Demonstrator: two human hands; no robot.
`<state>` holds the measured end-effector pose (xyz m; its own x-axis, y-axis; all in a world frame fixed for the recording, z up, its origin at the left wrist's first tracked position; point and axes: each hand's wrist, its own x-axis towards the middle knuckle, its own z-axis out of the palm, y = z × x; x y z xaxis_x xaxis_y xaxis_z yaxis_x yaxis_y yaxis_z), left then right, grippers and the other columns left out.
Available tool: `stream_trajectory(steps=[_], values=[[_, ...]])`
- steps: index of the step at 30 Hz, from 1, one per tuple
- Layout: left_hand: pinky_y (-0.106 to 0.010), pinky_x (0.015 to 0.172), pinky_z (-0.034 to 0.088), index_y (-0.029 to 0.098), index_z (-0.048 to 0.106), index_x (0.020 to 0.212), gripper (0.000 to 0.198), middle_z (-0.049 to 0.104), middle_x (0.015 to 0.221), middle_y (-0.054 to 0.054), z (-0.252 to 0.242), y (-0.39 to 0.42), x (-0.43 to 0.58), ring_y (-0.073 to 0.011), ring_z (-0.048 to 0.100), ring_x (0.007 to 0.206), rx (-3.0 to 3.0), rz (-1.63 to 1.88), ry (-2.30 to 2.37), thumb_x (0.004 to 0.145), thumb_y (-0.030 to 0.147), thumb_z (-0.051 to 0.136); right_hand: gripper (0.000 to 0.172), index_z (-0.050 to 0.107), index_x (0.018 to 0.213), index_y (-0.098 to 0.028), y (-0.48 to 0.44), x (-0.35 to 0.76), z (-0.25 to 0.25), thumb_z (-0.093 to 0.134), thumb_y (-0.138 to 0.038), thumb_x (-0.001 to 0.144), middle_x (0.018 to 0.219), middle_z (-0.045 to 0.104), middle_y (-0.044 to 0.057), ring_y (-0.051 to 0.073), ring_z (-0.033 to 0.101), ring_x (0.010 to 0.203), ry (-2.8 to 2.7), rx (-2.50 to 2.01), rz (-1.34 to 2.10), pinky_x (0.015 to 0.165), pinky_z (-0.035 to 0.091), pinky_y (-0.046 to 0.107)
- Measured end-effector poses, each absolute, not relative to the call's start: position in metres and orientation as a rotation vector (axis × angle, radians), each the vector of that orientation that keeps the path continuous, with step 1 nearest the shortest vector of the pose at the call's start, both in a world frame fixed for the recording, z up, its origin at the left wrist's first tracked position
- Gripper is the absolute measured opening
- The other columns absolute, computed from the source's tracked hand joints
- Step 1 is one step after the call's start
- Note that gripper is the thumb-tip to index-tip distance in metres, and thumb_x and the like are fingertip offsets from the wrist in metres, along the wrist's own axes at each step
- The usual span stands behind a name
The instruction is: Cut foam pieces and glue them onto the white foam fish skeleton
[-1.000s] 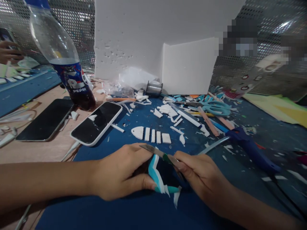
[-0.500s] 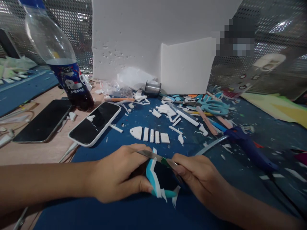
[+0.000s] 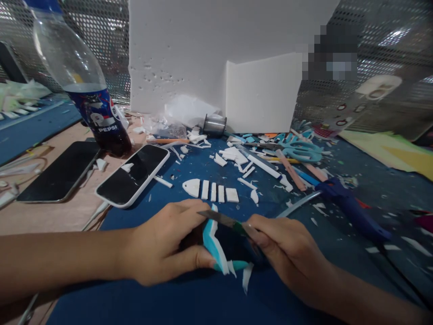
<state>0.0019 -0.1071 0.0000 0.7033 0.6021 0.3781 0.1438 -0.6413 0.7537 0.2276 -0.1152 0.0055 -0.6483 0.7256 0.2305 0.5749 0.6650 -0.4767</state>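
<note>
Using the white fish-shaped row (image 3: 193, 188) as landmark. We see the blue-and-white piece (image 3: 211, 241) shifted: its upper end now sits closer to the row and pokes past the knife (image 3: 219, 218); a second ago it stopped below the blade. We get the blade tip slightly farther from the row, blade a bit flatter. Far left of the row, we've lost a co-worker's hand; a dark slab (image 3: 12, 63) shows there.

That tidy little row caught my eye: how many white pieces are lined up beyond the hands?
5. From left to right: a pointed piece, a first strip, a second strip, a third strip, then a wider block. None in the row looks hidden.
</note>
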Motion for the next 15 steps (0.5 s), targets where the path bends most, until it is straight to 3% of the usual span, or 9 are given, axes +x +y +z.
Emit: stream_trajectory(steps=[4,15], values=[[-0.024,0.065,0.042,0.012,0.052,0.092,0.023,0.057,0.085,-0.007,-0.0015,-0.1062,0.0024,-0.0143,0.051,0.071,2.133,0.79,0.538,0.086,0.034,0.048,0.03,0.037,0.065,-0.02,-0.1122,0.2295,0.0018,0.029,-0.023,0.093,0.051,0.035,-0.006,0.008,0.034,0.041,-2.447,-1.049,0.558,0.041,0.027,0.021],[-0.02,0.059,0.039,0.013,0.05,0.084,0.016,0.052,0.076,-0.003,-0.0009,-0.1068,0.0014,-0.0108,0.046,0.064,2.082,0.862,0.51,0.085,0.028,0.051,0.03,0.036,0.065,-0.021,-0.1103,0.2286,-0.001,0.027,-0.025,0.094,0.05,0.032,-0.007,0.008,0.032,0.04,-2.475,-1.083,0.587,0.041,0.025,0.022]])
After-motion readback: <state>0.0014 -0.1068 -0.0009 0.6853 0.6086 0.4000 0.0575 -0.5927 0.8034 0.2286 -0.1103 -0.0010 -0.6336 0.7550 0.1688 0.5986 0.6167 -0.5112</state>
